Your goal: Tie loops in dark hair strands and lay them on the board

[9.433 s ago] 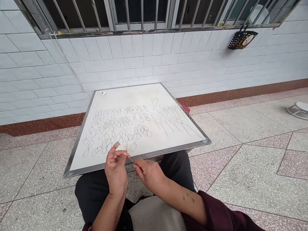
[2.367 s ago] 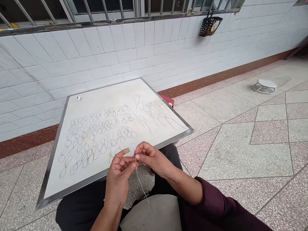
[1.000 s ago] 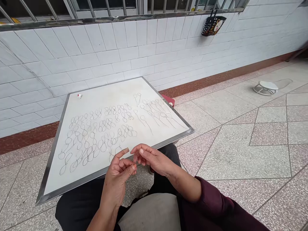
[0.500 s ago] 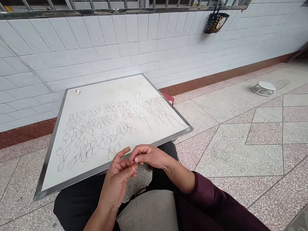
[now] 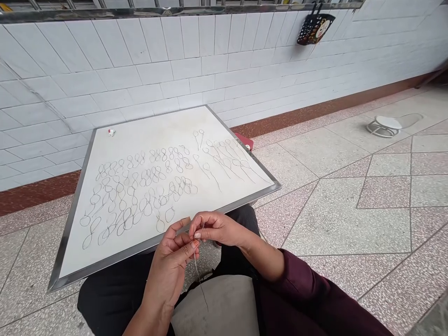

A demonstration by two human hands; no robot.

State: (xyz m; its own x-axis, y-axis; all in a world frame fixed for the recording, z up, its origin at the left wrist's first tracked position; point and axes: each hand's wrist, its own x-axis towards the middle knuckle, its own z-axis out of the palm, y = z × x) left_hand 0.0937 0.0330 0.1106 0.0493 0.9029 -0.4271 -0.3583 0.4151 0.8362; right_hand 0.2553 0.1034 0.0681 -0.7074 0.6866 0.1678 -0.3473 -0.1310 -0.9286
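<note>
Over my lap, just in front of the table's near edge, my left hand point(image 5: 175, 254) pinches a thin wire point(image 5: 199, 275) between thumb and fingers. Its free end hangs down toward my lap. My right hand point(image 5: 215, 228) meets the left at the fingertips and pinches the same wire, with a small loop of it curving up beside the index finger. Whether the wire is twisted there is too small to tell. On the white table point(image 5: 168, 126) lie rows of figure-eight wire loops point(image 5: 126, 217), and single loops with long straight tails point(image 5: 227, 163) lie to the right.
A small red-and-white object point(image 5: 111, 133) sits at the table's far left corner. A metal rim point(image 5: 115, 266) edges the table, close to my knees. Behind it stands a tiled wall point(image 5: 147, 74) with a hanging dotted bag point(image 5: 315, 29). A low stool point(image 5: 385, 126) is on the floor at right.
The wire's hanging end has swung slightly to the right and lower. Both hands stay pinched together in nearly the same place. The view has shifted slightly.
</note>
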